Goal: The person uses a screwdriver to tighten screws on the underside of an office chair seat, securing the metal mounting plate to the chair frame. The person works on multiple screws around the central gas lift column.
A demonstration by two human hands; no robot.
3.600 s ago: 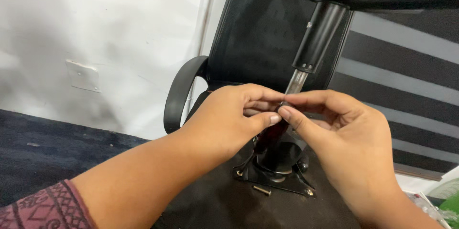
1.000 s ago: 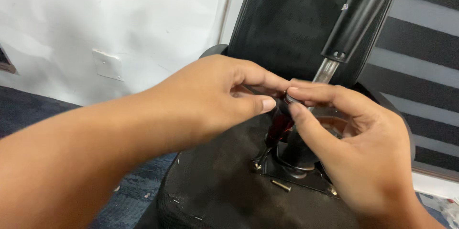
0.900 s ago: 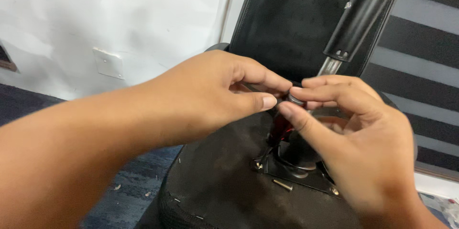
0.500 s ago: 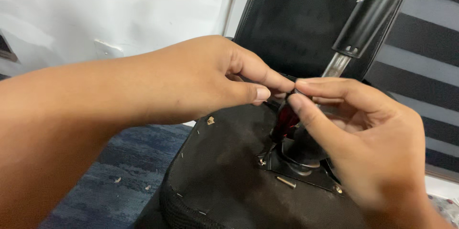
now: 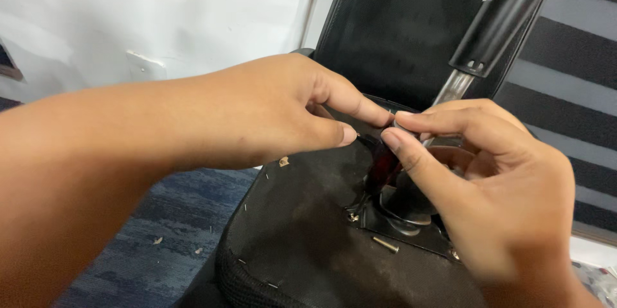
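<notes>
Over the upturned chair base (image 5: 302,231), left hand (image 5: 270,115) and right hand (image 5: 501,186) pinch one tiny dark part (image 5: 376,144). Looks light and slippery; fingertip grip only.

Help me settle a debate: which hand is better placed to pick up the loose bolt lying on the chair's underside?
Probably the right hand: it hangs just above the loose bolt by the mounting plate. The left hand sits farther away.

Whatever the left hand (image 5: 276,112) and right hand (image 5: 495,186) pinched where their fingertips met was too small and too covered to make out. The right hand hid part of the metal base plate (image 5: 411,234). The gas cylinder (image 5: 498,18) ran off the top edge, and both forearms were cut off by the frame.
</notes>
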